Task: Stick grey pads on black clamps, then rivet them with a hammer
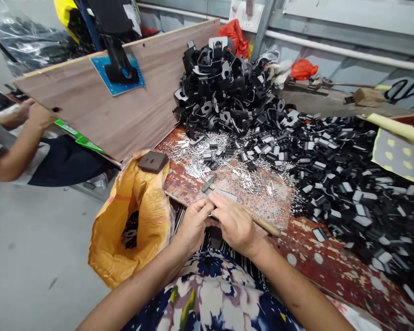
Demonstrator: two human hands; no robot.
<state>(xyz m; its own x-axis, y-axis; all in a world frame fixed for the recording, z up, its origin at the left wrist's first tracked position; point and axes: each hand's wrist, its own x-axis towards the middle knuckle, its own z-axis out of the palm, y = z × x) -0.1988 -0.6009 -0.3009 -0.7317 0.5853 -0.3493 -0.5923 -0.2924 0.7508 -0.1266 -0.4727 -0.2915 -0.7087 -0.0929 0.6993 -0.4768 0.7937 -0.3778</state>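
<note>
Close together at the table's near edge, my left hand (197,219) and my right hand (235,225) are both closed, fingertips meeting. A bit of something dark shows under the fingers, but I cannot make out what they hold. A hammer lies on the table behind my right hand, its small metal head (208,183) to the left and its wooden handle (267,226) sticking out to the right. Just beyond it are loose silvery metal pins (250,179) and a scattering of tiny bits on a worn board (279,202).
Black plastic parts form a tall heap (217,87) at the back and a wide pile of smaller pieces (348,184) to the right. An open yellow sack (106,230) stands left, a brown block (153,161) on its rim. Behind a wooden partition (151,96), another person's arm (24,138) shows.
</note>
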